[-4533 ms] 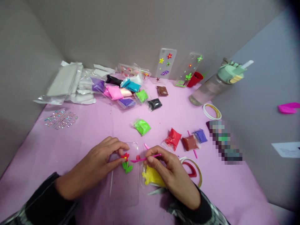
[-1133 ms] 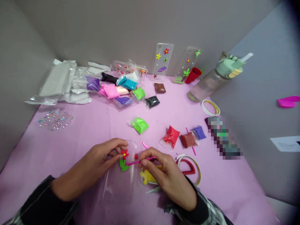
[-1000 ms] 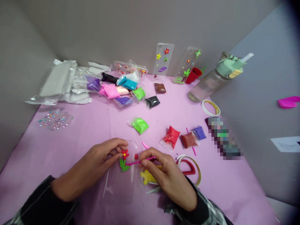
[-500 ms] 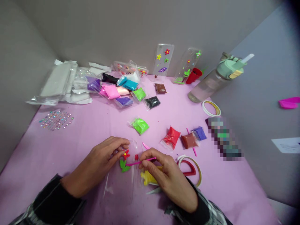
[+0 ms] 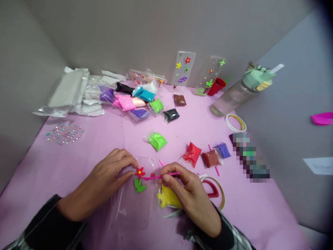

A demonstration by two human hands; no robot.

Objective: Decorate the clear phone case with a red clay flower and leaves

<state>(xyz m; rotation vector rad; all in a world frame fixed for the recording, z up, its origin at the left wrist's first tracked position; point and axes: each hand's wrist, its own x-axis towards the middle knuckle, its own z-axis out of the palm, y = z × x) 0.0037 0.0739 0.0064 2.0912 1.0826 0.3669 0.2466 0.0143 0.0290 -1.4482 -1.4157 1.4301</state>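
Note:
A clear phone case (image 5: 132,211) lies flat on the table before me. On it are a red clay flower (image 5: 140,172) with a yellow centre and green clay leaves (image 5: 139,186) just below. My left hand (image 5: 108,173) grips the upper left of the case, fingers curled, thumb and fingertips close beside the flower. Between thumb and fingers, my right hand (image 5: 184,192) pinches a thin pink modelling tool (image 5: 153,177), its tip pointing left between flower and leaves. A bit of red clay (image 5: 152,175) shows beyond the case's right edge. An opened yellow clay packet (image 5: 168,197) sits partly under my right hand.
Red (image 5: 191,154), brown (image 5: 212,158) and green (image 5: 157,141) clay packets lie ahead. Tape rolls (image 5: 236,123), red-handled scissors (image 5: 212,189) and a tilted bottle (image 5: 231,95) are at right. Decorated cases (image 5: 183,69) lean on the wall. Rhinestones (image 5: 65,133) lie left.
My left hand has drawn back slightly left, showing more of the flower. The pink tool's tip has lifted from the leaves and moved a little up and right.

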